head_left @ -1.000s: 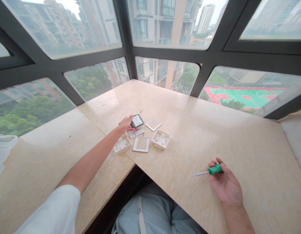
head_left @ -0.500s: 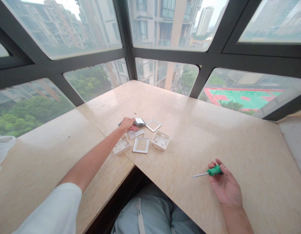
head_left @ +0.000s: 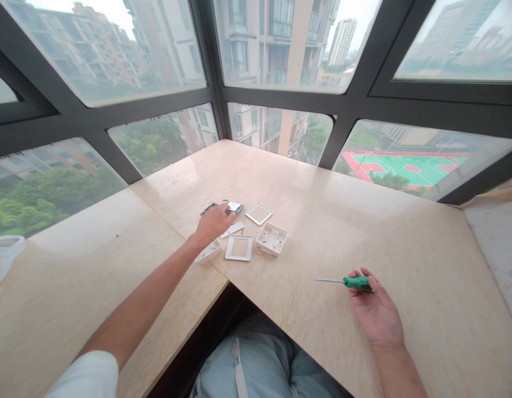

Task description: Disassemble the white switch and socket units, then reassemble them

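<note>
Curling its fingers, the right hand (head_left: 377,313) holds a screwdriver (head_left: 356,283); whether the left hand (head_left: 214,222) pinches the socket (head_left: 234,207), I cannot tell.

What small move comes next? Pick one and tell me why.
Probably lift the left hand off the socket: the socket appears to lie flat on the table, so it seems to need no grip, while the hand and forearm partly hide it and the left box. The right hand holds the screwdriver apart from both.
</note>
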`<state>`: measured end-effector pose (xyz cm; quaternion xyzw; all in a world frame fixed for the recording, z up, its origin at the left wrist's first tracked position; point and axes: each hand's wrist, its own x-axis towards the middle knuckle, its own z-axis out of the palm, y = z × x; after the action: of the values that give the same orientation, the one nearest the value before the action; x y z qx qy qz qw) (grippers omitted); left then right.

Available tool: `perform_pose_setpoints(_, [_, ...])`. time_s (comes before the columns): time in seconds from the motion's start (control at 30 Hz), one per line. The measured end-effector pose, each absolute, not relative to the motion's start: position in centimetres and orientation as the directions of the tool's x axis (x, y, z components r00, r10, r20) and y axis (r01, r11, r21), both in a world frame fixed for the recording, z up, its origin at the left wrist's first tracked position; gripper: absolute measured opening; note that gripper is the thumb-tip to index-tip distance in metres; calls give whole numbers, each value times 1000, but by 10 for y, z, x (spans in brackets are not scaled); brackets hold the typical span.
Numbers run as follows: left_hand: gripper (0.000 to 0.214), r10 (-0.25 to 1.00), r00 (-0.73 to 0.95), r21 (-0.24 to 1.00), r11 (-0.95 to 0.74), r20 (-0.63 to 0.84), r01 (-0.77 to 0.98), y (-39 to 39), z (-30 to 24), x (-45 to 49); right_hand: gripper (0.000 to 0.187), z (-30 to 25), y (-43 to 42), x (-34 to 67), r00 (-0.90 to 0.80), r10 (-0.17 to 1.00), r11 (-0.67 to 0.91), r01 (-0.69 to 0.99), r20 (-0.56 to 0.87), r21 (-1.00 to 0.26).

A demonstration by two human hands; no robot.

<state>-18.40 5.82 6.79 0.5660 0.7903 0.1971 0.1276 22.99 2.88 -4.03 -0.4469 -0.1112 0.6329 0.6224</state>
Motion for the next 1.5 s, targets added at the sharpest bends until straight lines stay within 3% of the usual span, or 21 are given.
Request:
perform_pose_setpoints(0.17, [49, 988, 69, 435, -123, 137, 892, 39, 41, -124, 33, -45, 30, 230, 185, 896, -174, -690, -403, -703])
perform_pose_setpoints(0.23, [52, 893, 377, 291, -438, 244, 851, 37, 22, -103, 29, -46, 30, 230, 176, 903, -169, -693, -392, -700])
perform_pose_setpoints(0.33, [35, 794, 569, 124, -599, 212, 791, 40, -2, -85, 18, -46, 30, 231, 165, 916, -157, -692, -366, -705])
perform_pose_setpoints(0.43, [15, 794, 577, 100, -601, 193, 793, 43, -14, -86, 14, -48, 30, 231, 159, 930, -140, -680, -332, -720])
perform_pose_setpoints(0.67, [24, 806, 554, 77, -578, 211, 812, 35, -22, -115, 27, -51, 27, 207, 172, 964, -70, -576, -205, -814])
perform_pose_setpoints(0.77, [30, 810, 539, 73, -567, 230, 820, 30, -24, -120, 26, -50, 35, 172, 149, 988, 22, -384, -38, -923])
perform_pose_setpoints(0.83, [31, 816, 517, 76, -551, 259, 831, 25, -22, -120, 21, -49, 46, 144, 115, 977, 188, -62, 180, -980])
perform_pose_setpoints(1.0, [24, 812, 411, 197, -521, 415, 831, 2, -13, -110, 13, -50, 88, 81, -69, 941, 337, 118, 331, -934])
perform_pose_setpoints(1.1, [23, 800, 323, 296, -513, 506, 806, -16, -8, -102, 11, -55, 110, 59, -199, 915, 383, 146, 352, -912])
perform_pose_setpoints(1.23, [23, 798, 231, 423, -512, 557, 747, -36, -6, -89, 35, -65, 128, 51, -295, 899, 382, 169, 323, -909])
perform_pose_setpoints(1.37, [23, 806, 202, 519, -527, 557, 673, -49, -8, -72, 54, -70, 128, 64, -295, 912, 345, 181, 284, -921])
perform_pose_setpoints(1.5, [23, 841, 202, 656, -522, 501, 545, -55, -13, -50, 56, -67, 103, 96, -250, 937, 285, 152, 242, -946])
